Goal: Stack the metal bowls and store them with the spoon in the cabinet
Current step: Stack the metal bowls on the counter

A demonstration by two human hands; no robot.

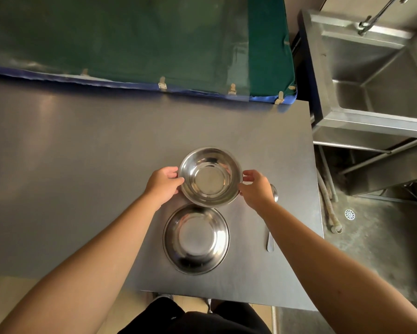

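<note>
Two shiny metal bowls sit on the grey steel table (82, 153). The far bowl (210, 177) is gripped at its rim from both sides: my left hand (164, 183) on its left edge, my right hand (254, 188) on its right edge. Its near edge overlaps the rim of the near bowl (196, 239), which lies free closer to me. A metal spoon (271, 233) lies to the right of the bowls, handle pointing toward me; my right hand and wrist hide part of its head.
A green and blue padded surface (135, 44) borders the table's far side. A steel sink (376, 75) stands to the right, beyond the table's right edge. The floor with a drain (349, 214) lies below it. No cabinet is in view.
</note>
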